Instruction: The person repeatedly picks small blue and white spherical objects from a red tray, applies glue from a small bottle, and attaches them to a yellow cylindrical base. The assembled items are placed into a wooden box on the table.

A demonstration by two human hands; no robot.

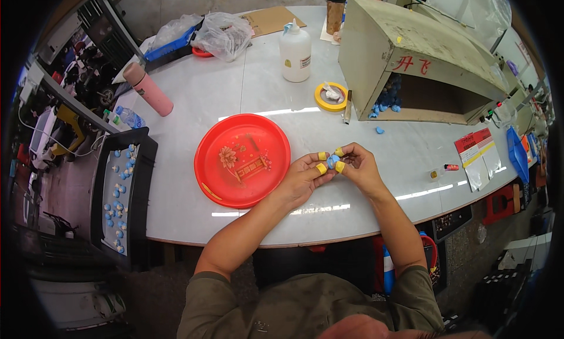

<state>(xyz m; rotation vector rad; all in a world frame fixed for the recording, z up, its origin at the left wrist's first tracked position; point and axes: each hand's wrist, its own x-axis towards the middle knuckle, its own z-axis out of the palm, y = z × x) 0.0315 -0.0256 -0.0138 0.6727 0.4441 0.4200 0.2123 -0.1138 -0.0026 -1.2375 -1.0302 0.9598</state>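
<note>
Between my two hands, over the white table, is a small blue piece (333, 161), partly covered by fingertips. My left hand (305, 177) pinches it from the left, and my right hand (359, 170) grips it from the right. Yellow tape wraps the thumb and index fingertips of both hands. The red round tray (218, 140) lies just left of my left hand, with a printed flower pattern on its bottom. Another blue piece (379, 130) rests on the table beyond my right hand. More blue pieces (389, 95) are heaped inside the open beige metal box (411, 57).
At the left edge a black tray (150, 163) carries several blue-and-white pieces. Beyond the red tray stand a pink flask (150, 92) and a white squeeze bottle (295, 54). A yellow tape roll (320, 101) lies near the box. Red-and-yellow cards (477, 151) lie right.
</note>
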